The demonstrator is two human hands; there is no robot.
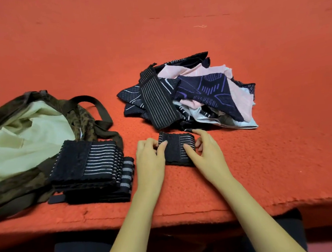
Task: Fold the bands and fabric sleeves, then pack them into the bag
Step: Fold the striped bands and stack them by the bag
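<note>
Cloth (174, 36), red and fuzzy, covers the whole table in front of you. At your left lies the bag (24, 131), camouflage outside with a pale green lining, its mouth gaping open and its dark strap (101, 110) looped over the red cloth. Beyond your hands, a little to the right, sits the pile (188, 96) of unfolded pieces: pink, purple-patterned and dark fabric tangled together, with one long striped strip draped over its left side. Just beside the bag, partly overlapping its near edge, rests the stack of folded bands (89, 166), dark with thin white stripes. Between that stack and the pile, near the table's front edge, lies the band (175, 148) you are working on, folded small and flat on the cloth. Your left hand (148, 156) pinches its left end between thumb and curled fingers. Your right hand (206, 148) holds its right end, thumb pressed on top, fingers curled against the edge, forefinger pointing straight.
</note>
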